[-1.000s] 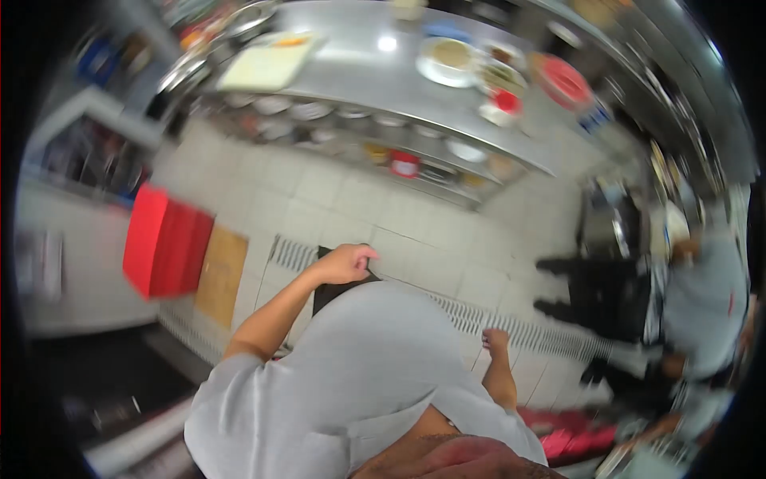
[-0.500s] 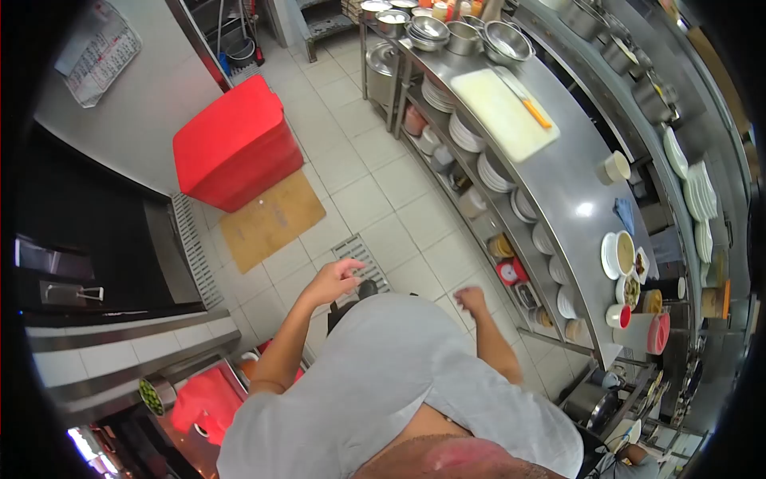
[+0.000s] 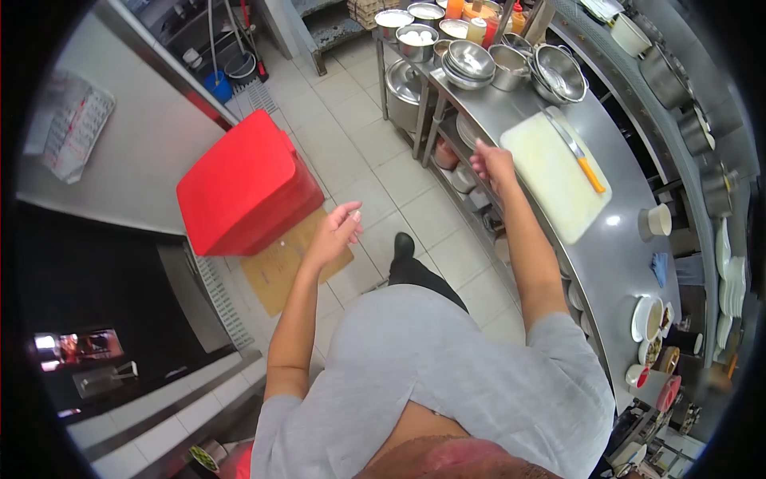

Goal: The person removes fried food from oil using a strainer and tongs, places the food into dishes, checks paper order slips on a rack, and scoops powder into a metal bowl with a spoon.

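My left hand (image 3: 337,231) is in mid-air above the tiled floor, near the red bin. Its fingers are apart and nothing is in them. Out in front of me, my right hand (image 3: 495,166) hangs beside the edge of the steel counter, its fingers loosely bent and separate, with no object visible in it. Close to it on the counter lies a white cutting board (image 3: 550,180). A knife (image 3: 586,169) with an orange handle rests flat on that board.
A red lidded bin (image 3: 247,188) stands front left on a brown mat (image 3: 279,287). Metal bowls (image 3: 469,62) and a pot of eggs (image 3: 416,41) crowd the far counter end. Shelves of dishes run under the counter. A white cup (image 3: 657,220) and blue cloth (image 3: 659,270) lie farther right.
I have moved forward, and the counter and bin appear nearer. My right hand has swung forward and up from beside my body to the counter edge. A leg now shows stepping out.
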### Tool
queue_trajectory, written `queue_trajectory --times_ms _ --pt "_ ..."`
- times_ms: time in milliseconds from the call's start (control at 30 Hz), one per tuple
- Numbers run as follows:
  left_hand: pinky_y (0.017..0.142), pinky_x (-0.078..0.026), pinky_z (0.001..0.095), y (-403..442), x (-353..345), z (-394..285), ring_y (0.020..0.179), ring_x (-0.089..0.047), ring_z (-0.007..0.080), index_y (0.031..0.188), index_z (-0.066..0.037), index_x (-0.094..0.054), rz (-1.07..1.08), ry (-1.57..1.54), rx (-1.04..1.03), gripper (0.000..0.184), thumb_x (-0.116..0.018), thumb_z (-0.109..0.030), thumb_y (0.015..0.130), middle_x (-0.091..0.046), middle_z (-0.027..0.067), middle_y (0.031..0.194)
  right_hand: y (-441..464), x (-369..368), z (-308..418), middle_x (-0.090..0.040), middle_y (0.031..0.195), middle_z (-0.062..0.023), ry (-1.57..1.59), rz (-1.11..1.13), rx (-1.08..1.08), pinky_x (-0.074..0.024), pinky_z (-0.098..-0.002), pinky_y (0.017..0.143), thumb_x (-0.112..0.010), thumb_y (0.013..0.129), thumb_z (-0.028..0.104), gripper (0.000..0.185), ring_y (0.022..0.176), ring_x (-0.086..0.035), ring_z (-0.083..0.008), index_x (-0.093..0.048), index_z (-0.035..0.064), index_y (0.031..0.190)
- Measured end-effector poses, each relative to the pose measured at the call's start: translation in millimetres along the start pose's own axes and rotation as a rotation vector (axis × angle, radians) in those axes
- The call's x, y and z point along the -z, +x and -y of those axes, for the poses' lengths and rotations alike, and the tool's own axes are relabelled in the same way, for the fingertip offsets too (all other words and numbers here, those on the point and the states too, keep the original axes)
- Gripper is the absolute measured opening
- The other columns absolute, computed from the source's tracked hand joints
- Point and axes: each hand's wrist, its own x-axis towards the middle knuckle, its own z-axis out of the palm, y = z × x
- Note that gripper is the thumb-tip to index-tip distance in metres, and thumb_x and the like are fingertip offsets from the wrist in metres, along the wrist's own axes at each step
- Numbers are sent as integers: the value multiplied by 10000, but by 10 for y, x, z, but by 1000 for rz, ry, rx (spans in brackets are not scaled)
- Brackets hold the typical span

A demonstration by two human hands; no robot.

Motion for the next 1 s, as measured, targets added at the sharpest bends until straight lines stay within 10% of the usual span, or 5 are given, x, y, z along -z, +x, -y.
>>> queue_trajectory --times_ms 267,400,433,1000 --pt "613 -476 256 2134 546 -859 667 -595 102 1309 -5 -559 56 39 -20 523 -510 -429 1008 -656 70 869 2026 -256 1208 -674 733 -106 -231 -427 -86 -433 -284 445 -790 729 565 602 562 -616 -145 -672 -15 838" --pt "579 -480 259 3392 679 -979 626 -607 112 1282 0 -571 152 71 -77 527 -525 -441 998 -666 74 861 2618 -210 1311 -729 912 -207 -599 -594 -42 -554 -379 685 -817 698 424 555 796 -724 -273 -707 -71 924" --pt "572 -481 260 3724 662 -1009 618 -608 114 1274 2 -574 187 84 -88 526 -531 -441 994 -668 76 860 2517 -254 1536 -664 1237 -182 -719 -508 -159 -519 -417 962 -771 737 337 507 1186 -624 -324 -706 34 1138" --pt "548 -563 319 6882 -626 -1264 703 -726 208 1299 139 -515 797 438 -176 698 -706 -382 875 -693 223 1028 2887 -467 1765 -676 1116 -266 -830 -756 -305 -539 -432 917 -646 733 157 359 1075 -659 -386 -697 -39 1031"
